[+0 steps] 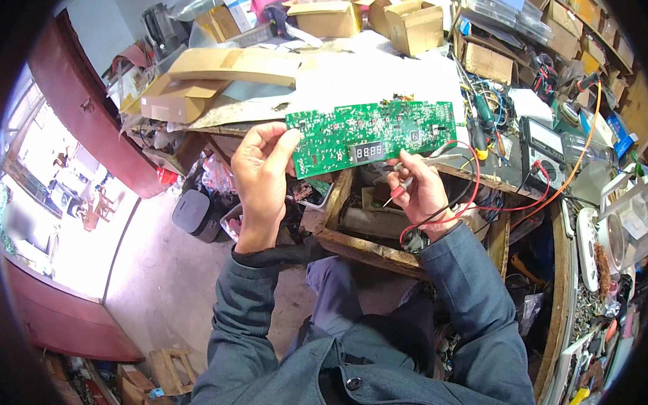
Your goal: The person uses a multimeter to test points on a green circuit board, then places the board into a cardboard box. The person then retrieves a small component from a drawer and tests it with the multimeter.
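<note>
The left hand [263, 175] is pinching the left edge of a green printed circuit board [376, 129] between thumb and fingers, so the board is held in the air, tilted, to the right of these fingers. The fingers of the right hand [428, 188] are curled around a red test probe [398, 194], its metal tip pointing down and left; the upper fingertips are at the board's lower edge, just beside the four-digit display [366, 152]. Below them is an open wooden drawer [368, 252]. Well to the right of these fingers lies a multimeter [544, 142].
</note>
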Action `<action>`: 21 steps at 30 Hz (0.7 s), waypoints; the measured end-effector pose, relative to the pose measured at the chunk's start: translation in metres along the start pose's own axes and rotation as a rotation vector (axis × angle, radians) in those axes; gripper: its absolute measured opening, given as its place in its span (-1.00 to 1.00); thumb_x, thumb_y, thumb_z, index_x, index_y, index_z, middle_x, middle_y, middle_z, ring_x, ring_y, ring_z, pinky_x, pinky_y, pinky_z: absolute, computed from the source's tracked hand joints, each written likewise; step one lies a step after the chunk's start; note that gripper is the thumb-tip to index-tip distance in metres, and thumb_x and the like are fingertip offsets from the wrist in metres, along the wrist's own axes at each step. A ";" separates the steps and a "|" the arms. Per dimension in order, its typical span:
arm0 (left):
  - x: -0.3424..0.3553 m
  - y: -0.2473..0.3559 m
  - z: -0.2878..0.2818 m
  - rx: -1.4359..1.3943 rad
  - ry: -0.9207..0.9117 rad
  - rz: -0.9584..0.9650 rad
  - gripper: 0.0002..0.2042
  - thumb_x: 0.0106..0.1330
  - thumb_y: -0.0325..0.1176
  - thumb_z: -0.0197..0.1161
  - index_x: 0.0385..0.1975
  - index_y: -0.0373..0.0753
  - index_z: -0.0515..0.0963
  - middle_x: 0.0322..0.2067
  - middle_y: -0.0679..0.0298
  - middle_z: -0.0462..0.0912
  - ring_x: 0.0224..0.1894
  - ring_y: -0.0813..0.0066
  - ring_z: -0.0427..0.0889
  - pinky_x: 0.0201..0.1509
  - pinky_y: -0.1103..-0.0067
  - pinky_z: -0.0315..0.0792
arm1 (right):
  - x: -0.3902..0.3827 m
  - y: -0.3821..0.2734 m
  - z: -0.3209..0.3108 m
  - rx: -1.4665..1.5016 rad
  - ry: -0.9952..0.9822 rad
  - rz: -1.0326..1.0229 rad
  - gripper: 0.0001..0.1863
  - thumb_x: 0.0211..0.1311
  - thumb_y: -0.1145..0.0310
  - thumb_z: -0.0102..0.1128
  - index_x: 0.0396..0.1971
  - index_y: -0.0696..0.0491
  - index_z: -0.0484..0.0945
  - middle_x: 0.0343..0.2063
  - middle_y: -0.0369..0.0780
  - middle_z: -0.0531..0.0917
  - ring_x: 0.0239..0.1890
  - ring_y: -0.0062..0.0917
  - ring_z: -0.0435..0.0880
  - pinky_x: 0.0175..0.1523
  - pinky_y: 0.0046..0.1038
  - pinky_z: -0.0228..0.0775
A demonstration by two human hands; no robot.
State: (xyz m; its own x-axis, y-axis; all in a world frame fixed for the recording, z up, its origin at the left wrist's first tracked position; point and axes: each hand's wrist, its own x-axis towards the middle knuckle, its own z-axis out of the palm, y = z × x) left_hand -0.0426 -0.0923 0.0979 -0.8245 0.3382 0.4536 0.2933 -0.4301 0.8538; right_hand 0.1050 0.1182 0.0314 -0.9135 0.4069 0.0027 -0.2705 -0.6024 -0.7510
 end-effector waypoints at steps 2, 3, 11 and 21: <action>-0.002 -0.002 -0.001 -0.006 -0.004 0.003 -0.89 0.43 -0.52 0.37 -0.11 -0.33 0.65 -0.30 0.37 0.71 -0.36 0.72 0.56 -0.29 0.72 0.39 | 0.000 -0.003 -0.002 0.064 0.014 -0.019 -0.72 0.53 0.20 0.25 -0.26 0.14 0.66 -0.59 -0.22 0.64 -0.74 -0.67 0.38 -0.63 -0.61 0.13; -0.004 -0.002 -0.002 -0.013 -0.002 0.005 -0.88 0.43 -0.52 0.38 -0.10 -0.33 0.65 -0.29 0.37 0.71 -0.34 0.71 0.57 -0.28 0.72 0.39 | 0.000 -0.001 -0.002 0.030 0.021 -0.033 -0.73 0.53 0.21 0.26 -0.26 0.13 0.66 -0.59 -0.23 0.64 -0.73 -0.68 0.39 -0.63 -0.61 0.12; -0.016 -0.003 -0.006 -0.004 0.035 0.034 -0.84 0.42 -0.61 0.36 -0.06 -0.30 0.64 -0.18 0.35 0.70 -0.15 0.62 0.65 0.03 0.68 0.53 | 0.001 0.003 -0.005 -0.075 -0.018 -0.125 -0.78 0.47 0.29 0.34 -0.37 0.07 0.64 -0.60 -0.27 0.64 -0.72 -0.70 0.41 -0.63 -0.60 0.12; -0.033 0.005 -0.012 -0.393 -0.068 -0.088 -0.77 0.51 -0.59 0.26 0.08 -0.22 0.56 -0.10 0.33 0.70 0.00 0.59 0.65 0.21 0.62 0.52 | -0.003 -0.005 0.003 -0.245 -0.068 -0.148 -0.60 0.48 0.21 0.33 -0.58 0.09 0.63 -0.66 -0.31 0.58 -0.71 -0.69 0.38 -0.58 -0.57 0.12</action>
State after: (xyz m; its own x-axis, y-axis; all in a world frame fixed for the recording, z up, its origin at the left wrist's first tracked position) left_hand -0.0196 -0.1156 0.0838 -0.8006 0.4365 0.4105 0.0055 -0.6797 0.7334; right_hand 0.1085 0.1175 0.0371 -0.8901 0.4260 0.1622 -0.3283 -0.3523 -0.8764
